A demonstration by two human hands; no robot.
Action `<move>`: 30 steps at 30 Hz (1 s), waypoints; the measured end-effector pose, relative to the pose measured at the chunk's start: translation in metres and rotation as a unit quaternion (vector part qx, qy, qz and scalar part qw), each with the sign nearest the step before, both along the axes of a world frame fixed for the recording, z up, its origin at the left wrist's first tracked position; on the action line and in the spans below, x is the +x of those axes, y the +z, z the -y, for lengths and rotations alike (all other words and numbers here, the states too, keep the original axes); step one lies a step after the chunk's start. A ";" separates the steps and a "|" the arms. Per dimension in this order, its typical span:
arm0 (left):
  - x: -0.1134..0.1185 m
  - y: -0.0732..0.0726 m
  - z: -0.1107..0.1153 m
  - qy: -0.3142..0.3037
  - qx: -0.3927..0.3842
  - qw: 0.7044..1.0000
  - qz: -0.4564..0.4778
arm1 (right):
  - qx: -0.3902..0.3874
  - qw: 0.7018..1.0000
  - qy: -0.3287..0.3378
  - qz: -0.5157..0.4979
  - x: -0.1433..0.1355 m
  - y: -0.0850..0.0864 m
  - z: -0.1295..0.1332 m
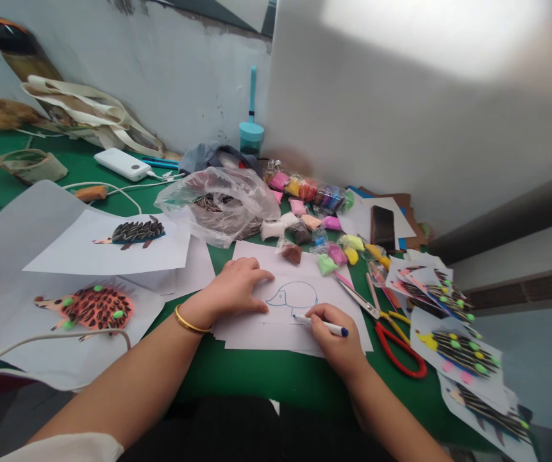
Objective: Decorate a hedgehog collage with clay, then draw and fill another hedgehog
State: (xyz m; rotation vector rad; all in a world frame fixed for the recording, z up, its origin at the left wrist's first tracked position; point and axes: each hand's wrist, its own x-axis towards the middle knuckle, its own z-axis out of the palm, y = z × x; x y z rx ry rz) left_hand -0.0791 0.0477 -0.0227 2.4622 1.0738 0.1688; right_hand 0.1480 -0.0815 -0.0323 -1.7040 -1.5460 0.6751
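Note:
My right hand (332, 332) grips a white marker pen (326, 325) with a dark blue end, its tip against a sheet of white paper (249, 337). On that paper is a blue outline of a hedgehog (297, 295) with a pointed snout, an eye, a rounded back and a leg beneath the body. My left hand (237, 287), with a gold bangle at the wrist, lies flat on the sheet left of the drawing, thumb and fingers apart. More white sheets show under this one.
A plastic bag of sunflower seeds (220, 208) and small packs of coloured clay (336, 253) lie behind the paper. Red-handled scissors (401, 350) rest at right, near finished hedgehog pictures (463, 353). More hedgehog pictures (90, 308), a cable (54, 340) and a power bank (122, 163) are at left.

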 end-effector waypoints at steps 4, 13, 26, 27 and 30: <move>0.000 0.000 0.000 0.003 -0.002 1.000 -0.003 | 0.003 1.000 0.002 0.006 0.000 -0.001 0.000; 0.000 0.001 0.000 0.001 -0.001 1.000 -0.005 | 0.007 1.000 0.001 0.001 0.001 0.000 0.000; 0.000 0.000 0.001 0.000 0.001 1.000 0.001 | -0.001 1.000 -0.019 0.009 0.005 -0.006 0.000; 0.000 0.000 0.001 0.001 0.001 1.000 0.001 | 0.001 1.000 -0.017 0.010 0.005 -0.006 0.000; 0.000 0.000 0.000 0.001 0.000 1.000 -0.001 | 0.003 1.000 -0.011 0.014 0.005 -0.006 -0.001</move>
